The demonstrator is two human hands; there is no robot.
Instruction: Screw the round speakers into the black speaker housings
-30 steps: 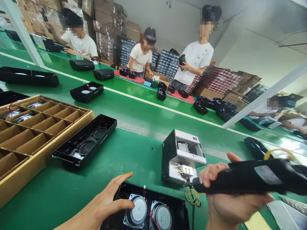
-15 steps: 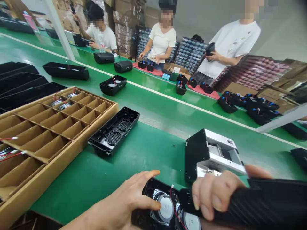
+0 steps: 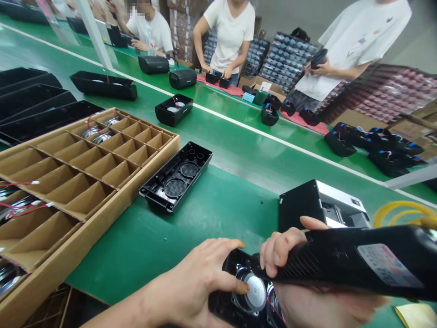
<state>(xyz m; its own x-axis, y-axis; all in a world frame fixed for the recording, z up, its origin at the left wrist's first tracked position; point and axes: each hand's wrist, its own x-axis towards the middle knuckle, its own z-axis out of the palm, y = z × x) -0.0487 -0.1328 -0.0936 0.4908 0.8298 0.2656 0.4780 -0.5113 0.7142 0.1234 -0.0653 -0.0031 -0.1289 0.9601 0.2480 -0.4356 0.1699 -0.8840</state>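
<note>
At the bottom of the head view my left hand grips a black speaker housing. Its thumb rests on the rim of a round speaker driver set in the housing. Beside that sits a second driver, partly covered, with red wire near it. My right hand is wrapped round a black electric screwdriver with a label on its side. The tool lies nearly level, its nose over the housing by the first driver. Its bit tip cannot be made out.
A cardboard divider box holding several drivers stands left. Near it lies an open housing with two grilles. A black-and-white machine stands right, by a yellow coiled hose. Several housings and co-workers line the green belt beyond.
The view has shifted, so the bench things sit further right or higher. The screwdriver has swung, showing more of its body and label. Both hands keep their holds.
</note>
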